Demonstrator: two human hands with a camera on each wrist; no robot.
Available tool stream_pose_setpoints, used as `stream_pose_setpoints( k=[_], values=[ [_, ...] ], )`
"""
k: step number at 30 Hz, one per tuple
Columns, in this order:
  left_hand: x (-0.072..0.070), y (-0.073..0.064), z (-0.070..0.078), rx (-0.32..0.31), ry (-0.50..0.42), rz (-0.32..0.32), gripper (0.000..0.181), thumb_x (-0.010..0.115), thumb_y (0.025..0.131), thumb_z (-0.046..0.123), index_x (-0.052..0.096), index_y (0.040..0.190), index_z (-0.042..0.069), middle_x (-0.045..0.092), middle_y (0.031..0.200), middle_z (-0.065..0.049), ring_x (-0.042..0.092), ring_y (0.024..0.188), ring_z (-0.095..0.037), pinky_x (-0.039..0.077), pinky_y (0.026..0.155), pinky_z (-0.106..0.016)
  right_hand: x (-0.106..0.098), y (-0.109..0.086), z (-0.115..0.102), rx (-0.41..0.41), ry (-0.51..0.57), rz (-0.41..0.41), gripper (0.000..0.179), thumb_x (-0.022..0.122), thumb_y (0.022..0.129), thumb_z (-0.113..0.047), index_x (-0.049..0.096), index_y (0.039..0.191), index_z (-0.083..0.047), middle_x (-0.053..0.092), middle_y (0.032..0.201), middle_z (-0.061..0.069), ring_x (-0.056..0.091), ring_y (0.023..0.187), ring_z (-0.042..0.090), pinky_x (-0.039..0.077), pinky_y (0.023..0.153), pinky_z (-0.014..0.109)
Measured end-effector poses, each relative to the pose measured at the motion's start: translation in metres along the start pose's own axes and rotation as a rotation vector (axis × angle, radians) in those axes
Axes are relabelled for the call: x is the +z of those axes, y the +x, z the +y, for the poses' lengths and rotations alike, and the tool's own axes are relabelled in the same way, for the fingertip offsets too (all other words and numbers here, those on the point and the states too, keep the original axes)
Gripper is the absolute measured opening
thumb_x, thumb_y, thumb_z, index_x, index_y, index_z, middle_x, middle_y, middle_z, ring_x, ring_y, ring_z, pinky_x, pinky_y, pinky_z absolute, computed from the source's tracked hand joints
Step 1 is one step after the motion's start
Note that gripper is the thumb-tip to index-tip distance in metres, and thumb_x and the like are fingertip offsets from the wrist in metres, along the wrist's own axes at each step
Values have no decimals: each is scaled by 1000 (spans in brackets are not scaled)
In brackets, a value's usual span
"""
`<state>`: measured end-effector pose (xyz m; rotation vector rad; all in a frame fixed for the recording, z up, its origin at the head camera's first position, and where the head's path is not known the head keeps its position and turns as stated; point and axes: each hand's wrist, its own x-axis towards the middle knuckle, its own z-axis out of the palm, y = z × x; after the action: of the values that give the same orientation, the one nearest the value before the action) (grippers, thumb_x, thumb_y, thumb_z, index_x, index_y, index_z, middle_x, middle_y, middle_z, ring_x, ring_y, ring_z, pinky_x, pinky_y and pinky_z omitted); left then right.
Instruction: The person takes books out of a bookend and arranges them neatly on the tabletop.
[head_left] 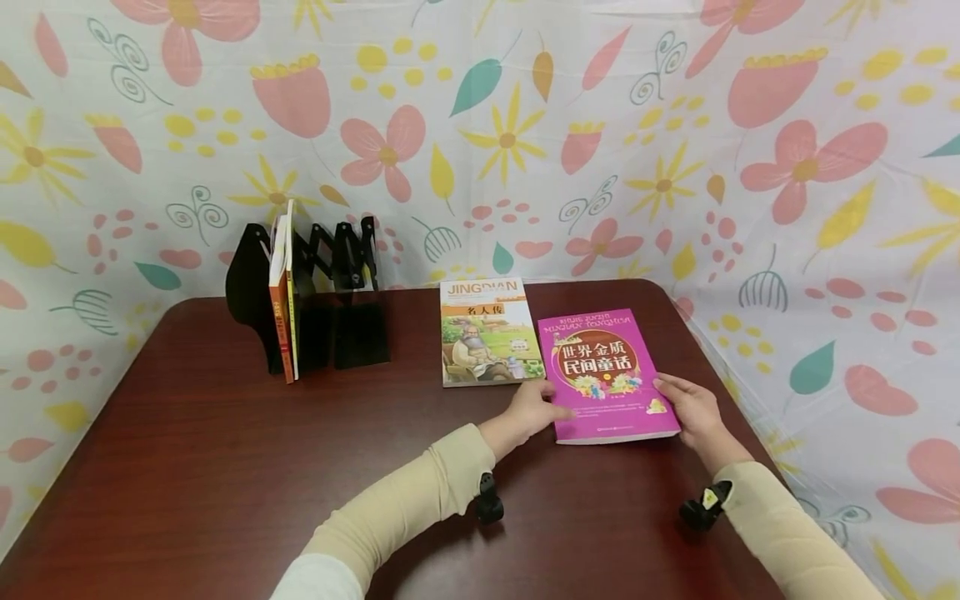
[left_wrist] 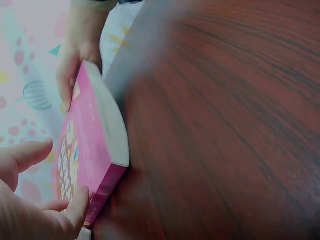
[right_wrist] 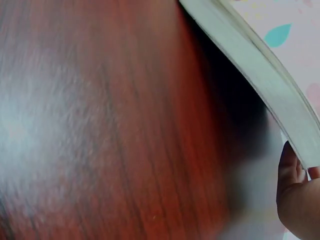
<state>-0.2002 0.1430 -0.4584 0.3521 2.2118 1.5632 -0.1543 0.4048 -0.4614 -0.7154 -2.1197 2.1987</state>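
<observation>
A magenta paperback book (head_left: 609, 408) is held at a slant near the table's right side. Its lower page edge shows in the right wrist view as a pale block of pages (right_wrist: 260, 65). The right hand (head_left: 696, 415) grips its right edge, thumb over the cover and fingers underneath. At the left edge is the left hand (head_left: 525, 412), whose fingers touch the spine, while its thumb stays raised off the cover in the left wrist view. Just left of the magenta book, a JINGDIAN book (head_left: 480, 333) with a bearded figure lies flat.
A black folding book rack (head_left: 362, 333) stands at the back left of the brown table (head_left: 247, 492). Several thin books (head_left: 282, 300) stand upright in it. A flowered curtain (head_left: 480, 167) hangs behind the table and along its right side.
</observation>
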Motion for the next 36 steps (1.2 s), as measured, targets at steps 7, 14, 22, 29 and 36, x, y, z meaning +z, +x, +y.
stream_pose_setpoints(
  k=[7, 14, 22, 29, 36],
  values=[
    [4, -11, -3, 103, 252, -73, 51, 80, 75, 14, 58, 118, -4, 63, 106, -12, 58, 93, -17, 51, 80, -26, -1, 4, 9, -97, -467, 71, 57, 56, 95, -30, 46, 135, 9, 67, 91, 7, 58, 65, 0, 53, 59, 23],
    [9, -15, -6, 211, 572, -86, 60, 82, 74, 22, 57, 124, -1, 54, 120, -16, 52, 110, -25, 48, 93, -32, -4, -2, 10, -192, -687, -33, 64, 58, 94, -29, 40, 135, 15, 52, 125, 35, 61, 83, 11, 51, 66, 20],
    [12, -20, -10, 368, 853, -51, 49, 73, 83, 30, 59, 123, 4, 53, 128, -15, 54, 111, -26, 50, 91, -32, -5, -14, 15, -390, -841, -70, 72, 70, 86, -31, 40, 137, 9, 46, 133, 33, 50, 115, 45, 47, 91, 53],
    [13, -21, -14, 563, 1053, 6, 52, 71, 85, 33, 58, 128, 8, 55, 130, -13, 54, 119, -25, 47, 98, -32, -5, -27, 20, -791, -1101, -54, 73, 87, 65, -28, 59, 123, 5, 39, 138, 33, 35, 126, 51, 38, 92, 66],
    [13, -20, -11, 656, 1235, -181, 50, 61, 92, 27, 48, 140, 22, 44, 146, -8, 41, 135, -22, 35, 111, -35, 0, -40, 16, -1064, -1300, -159, 59, 87, 64, -23, 67, 115, -2, 59, 123, 20, 53, 116, 38, 51, 85, 50]
  ],
)
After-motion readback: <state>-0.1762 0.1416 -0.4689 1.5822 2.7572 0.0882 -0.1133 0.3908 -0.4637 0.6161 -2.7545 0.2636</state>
